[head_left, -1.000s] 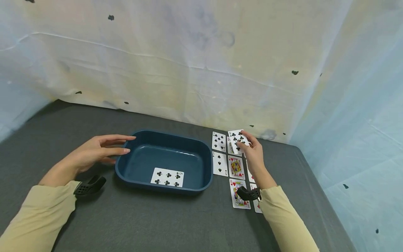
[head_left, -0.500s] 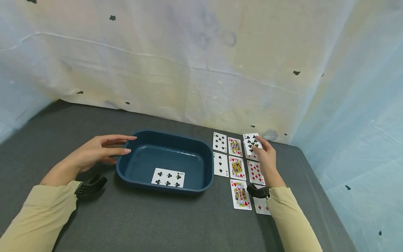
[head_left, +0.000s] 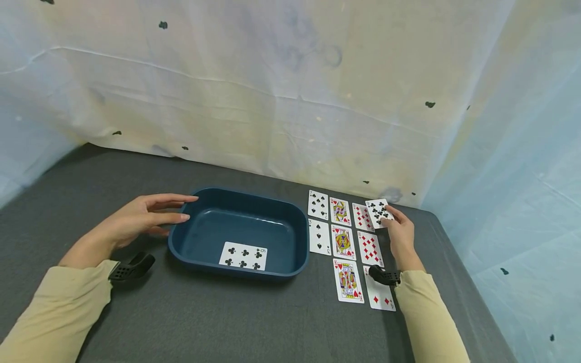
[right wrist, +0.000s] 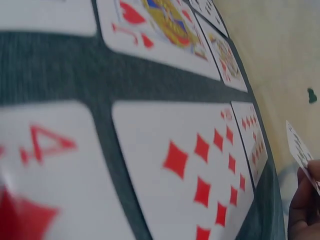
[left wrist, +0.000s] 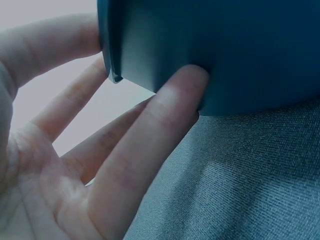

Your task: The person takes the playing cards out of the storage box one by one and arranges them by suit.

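My left hand rests against the left end of a dark blue tray, its fingers fairly straight. In the left wrist view the thumb touches the tray's outer wall. Inside the tray a six of clubs lies face up. My right hand pinches a club card between thumb and fingers at the back right. That card is held just right of the far diamond card; whether it touches the table is unclear. In the right wrist view, the card appears tilted, nearly edge-on.
Face-up cards lie in columns right of the tray: spades, heart court cards with a jack and king, then diamonds, including a four under the right wrist strap. A draped sheet stands behind the table.
My right hand has carried the club card rightward, from over the heart column, past the far diamond card, to beside it. The left hand and tray have stayed put.
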Motion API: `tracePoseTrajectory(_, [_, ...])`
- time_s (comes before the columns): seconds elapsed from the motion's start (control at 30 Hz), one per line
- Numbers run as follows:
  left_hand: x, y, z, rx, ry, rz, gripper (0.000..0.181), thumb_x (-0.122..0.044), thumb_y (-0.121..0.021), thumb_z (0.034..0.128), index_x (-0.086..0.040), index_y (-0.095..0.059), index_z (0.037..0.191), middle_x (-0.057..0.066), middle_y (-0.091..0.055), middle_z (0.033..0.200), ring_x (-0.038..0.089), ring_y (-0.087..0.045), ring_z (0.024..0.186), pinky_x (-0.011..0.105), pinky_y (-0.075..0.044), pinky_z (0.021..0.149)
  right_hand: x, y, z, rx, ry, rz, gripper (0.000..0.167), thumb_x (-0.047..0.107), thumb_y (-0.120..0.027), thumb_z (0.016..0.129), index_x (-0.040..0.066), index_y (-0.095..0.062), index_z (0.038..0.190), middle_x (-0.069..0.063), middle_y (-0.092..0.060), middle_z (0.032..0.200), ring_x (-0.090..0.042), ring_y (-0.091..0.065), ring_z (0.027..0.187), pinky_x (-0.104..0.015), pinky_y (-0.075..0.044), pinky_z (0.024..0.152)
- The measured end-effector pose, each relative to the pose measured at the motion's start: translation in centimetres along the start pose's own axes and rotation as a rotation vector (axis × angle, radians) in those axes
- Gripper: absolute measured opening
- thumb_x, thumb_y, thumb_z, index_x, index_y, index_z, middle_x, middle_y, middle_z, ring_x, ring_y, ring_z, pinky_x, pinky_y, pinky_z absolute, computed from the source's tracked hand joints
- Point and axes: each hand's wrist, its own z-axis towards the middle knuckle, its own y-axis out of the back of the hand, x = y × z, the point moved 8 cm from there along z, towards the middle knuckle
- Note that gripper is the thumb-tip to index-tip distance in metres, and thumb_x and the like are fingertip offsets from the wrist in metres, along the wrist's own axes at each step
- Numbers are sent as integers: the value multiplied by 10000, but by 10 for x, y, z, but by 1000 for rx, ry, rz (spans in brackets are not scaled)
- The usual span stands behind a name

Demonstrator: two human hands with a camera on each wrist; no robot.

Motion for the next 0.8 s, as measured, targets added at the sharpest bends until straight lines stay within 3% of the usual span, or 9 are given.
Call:
tracePoseTrajectory(0.3, [-1, 0, 0, 1, -3, -1, 636, -366, -654, 908, -118, -416, 1443, 211, -253, 1549, 486, -252, 1388, 609, -479, 898, -10, 13, 6, -60, -26, -62, 544, -20, -488, 906, 75, -434, 1439, -156, -359, 1509, -271, -383, 1338, -405, -337, 1112])
tracePoseTrajectory(0.53, [0, -1, 1, 6, -8, -5, 624, -357, -652, 911, -124, -420, 1442, 205, -257, 1550, 481, -250, 1391, 604, -485, 893, -22, 17, 11, -37, -51, -150, 581, -50, -454, 907, 83, -383, 1468, -154, -285, 1554, -300, -302, 1409, -445, -286, 1143])
tracePoseTrajectory(0.8, [0, 0, 0, 0, -9, -8, 620, -353, -652, 912, -119, -423, 1438, 211, -256, 1547, 482, -256, 1387, 598, -491, 886, -25, 14, 10, -22, -51, -406, 509, 30, -528, 911, 28, -451, 1415, -256, -328, 1500, -414, -307, 1373, -521, -330, 1076])
